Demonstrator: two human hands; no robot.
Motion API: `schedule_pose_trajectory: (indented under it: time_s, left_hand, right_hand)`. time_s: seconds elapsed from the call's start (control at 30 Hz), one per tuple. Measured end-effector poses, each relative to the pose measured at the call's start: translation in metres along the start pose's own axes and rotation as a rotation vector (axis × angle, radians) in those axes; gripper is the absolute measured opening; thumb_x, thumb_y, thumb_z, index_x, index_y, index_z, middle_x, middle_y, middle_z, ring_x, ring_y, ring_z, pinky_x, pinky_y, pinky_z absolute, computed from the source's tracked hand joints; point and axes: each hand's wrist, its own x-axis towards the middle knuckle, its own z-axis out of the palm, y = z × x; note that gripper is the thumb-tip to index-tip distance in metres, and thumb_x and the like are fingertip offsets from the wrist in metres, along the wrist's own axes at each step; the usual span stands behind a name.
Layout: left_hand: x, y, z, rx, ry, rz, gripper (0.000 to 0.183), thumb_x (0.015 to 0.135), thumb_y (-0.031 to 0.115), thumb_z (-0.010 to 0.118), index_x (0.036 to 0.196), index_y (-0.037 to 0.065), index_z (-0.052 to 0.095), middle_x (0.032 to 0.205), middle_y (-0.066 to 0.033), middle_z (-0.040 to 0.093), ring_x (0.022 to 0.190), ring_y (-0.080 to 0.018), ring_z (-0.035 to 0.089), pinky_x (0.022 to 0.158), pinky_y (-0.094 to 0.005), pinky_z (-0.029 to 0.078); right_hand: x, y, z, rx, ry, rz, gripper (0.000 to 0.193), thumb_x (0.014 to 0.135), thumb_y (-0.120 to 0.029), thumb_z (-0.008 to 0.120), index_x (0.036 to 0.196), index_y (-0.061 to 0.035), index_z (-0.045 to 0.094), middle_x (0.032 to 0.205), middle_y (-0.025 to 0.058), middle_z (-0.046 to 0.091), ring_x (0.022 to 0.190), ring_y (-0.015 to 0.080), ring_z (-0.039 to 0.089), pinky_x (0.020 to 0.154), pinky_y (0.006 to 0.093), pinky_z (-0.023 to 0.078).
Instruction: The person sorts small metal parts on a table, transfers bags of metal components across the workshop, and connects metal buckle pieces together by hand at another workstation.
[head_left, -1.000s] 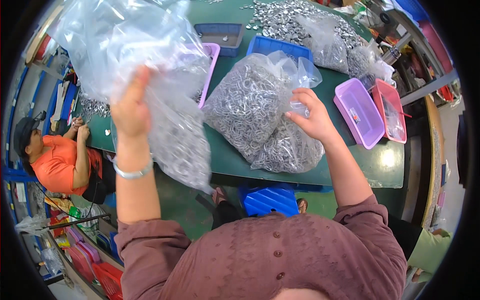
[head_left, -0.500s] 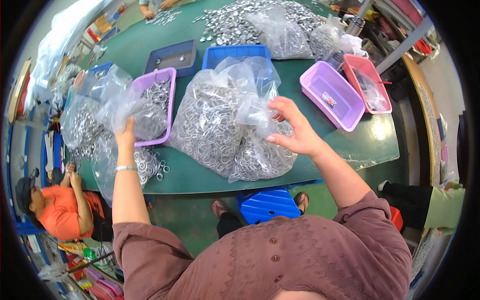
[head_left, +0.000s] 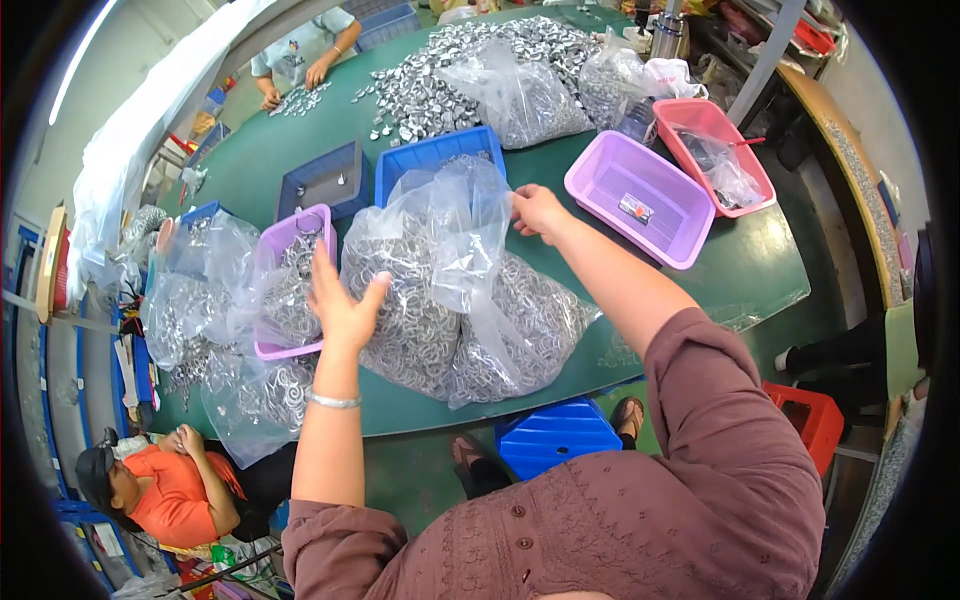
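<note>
Two clear plastic bags full of small metal rings stand side by side in front of me: a left bag (head_left: 395, 305) and a right bag (head_left: 530, 325). My right hand (head_left: 540, 212) has its fingers curled at the upper right edge of the left bag's raised plastic and appears to pinch it. With fingers spread and nothing held, my left hand (head_left: 342, 308) is at the left bag's left side, near a purple basket (head_left: 327, 225) that holds metal rings and clear plastic. Whether it touches the left bag I cannot tell.
Behind the bags are a blue bin (head_left: 440, 148) and a dark grey bin (head_left: 325, 180). A purple basket (head_left: 640, 210) and a pink basket (head_left: 765, 195) stand right. More bagged rings (head_left: 185, 315) lie left. Co-workers sit at far left (head_left: 185, 495) and across the table (head_left: 305, 60).
My left hand has let go of the plastic by the left purple basket and moved right. My right hand has moved from the gathered plastic to the bag's upper edge. The view has shifted.
</note>
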Motion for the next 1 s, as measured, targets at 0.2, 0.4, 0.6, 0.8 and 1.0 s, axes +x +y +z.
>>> schedule_pose_trajectory:
  time_s: [0.2, 0.4, 0.6, 0.8, 1.0]
  left_hand:
    - [0.016, 0.007, 0.014, -0.096, -0.109, 0.069, 0.088, 0.054, 0.035, 0.075, 0.127, 0.011, 0.031, 0.125, -0.0227, 0.033, 0.115, -0.0372, 0.034, 0.095, -0.0411, 0.030]
    - [0.012, 0.007, 0.023, -0.118, -0.097, 0.103, 0.083, 0.055, 0.037, 0.074, 0.123, 0.012, 0.035, 0.125, -0.0240, 0.033, 0.114, -0.0379, 0.034, 0.094, -0.0424, 0.030]
    - [0.014, 0.012, 0.020, -0.186, -0.050, 0.154, 0.089, 0.062, 0.033, 0.071, 0.130, -0.001, 0.023, 0.127, -0.0243, 0.032, 0.117, -0.0367, 0.032, 0.097, -0.0421, 0.025]
    - [-0.086, -0.036, -0.005, -0.511, 0.296, -0.372, 0.066, 0.079, 0.019, 0.059, 0.130, -0.001, 0.022, 0.128, -0.0212, 0.032, 0.117, -0.0267, 0.034, 0.096, -0.0356, 0.027]
    - [-0.138, -0.028, 0.016, -0.991, -0.031, -1.200, 0.080, 0.077, 0.042, 0.058, 0.132, 0.005, 0.012, 0.131, -0.0156, 0.028, 0.116, -0.0292, 0.033, 0.088, -0.0407, 0.035]
  right_hand:
    - [0.060, 0.012, 0.061, 0.597, 0.004, 0.103, 0.042, 0.080, -0.019, 0.055, 0.111, 0.0036, 0.039, 0.089, 0.0150, 0.057, 0.067, 0.0234, 0.058, 0.052, 0.0342, 0.049]
    - [0.113, 0.019, 0.081, 0.491, 0.234, -0.051, 0.022, 0.071, -0.007, 0.052, 0.088, 0.0046, 0.048, 0.083, 0.0187, 0.056, 0.071, 0.0257, 0.058, 0.058, 0.0368, 0.047]
    - [0.094, 0.000, 0.068, 0.288, 0.202, -0.039, 0.035, 0.075, -0.015, 0.055, 0.097, 0.0112, 0.047, 0.081, 0.0193, 0.057, 0.065, 0.0246, 0.058, 0.053, 0.0346, 0.047]
    - [0.017, -0.002, 0.029, 0.283, -0.314, -0.119, 0.074, 0.078, -0.046, 0.055, 0.127, 0.0005, 0.025, 0.122, 0.0167, 0.039, 0.106, 0.0253, 0.042, 0.083, 0.0383, 0.037]
    - [-0.018, 0.045, 0.021, -0.039, -0.575, -0.272, 0.082, 0.066, -0.026, 0.071, 0.130, -0.0028, 0.024, 0.122, 0.0136, 0.043, 0.113, 0.0218, 0.040, 0.094, 0.0315, 0.032]
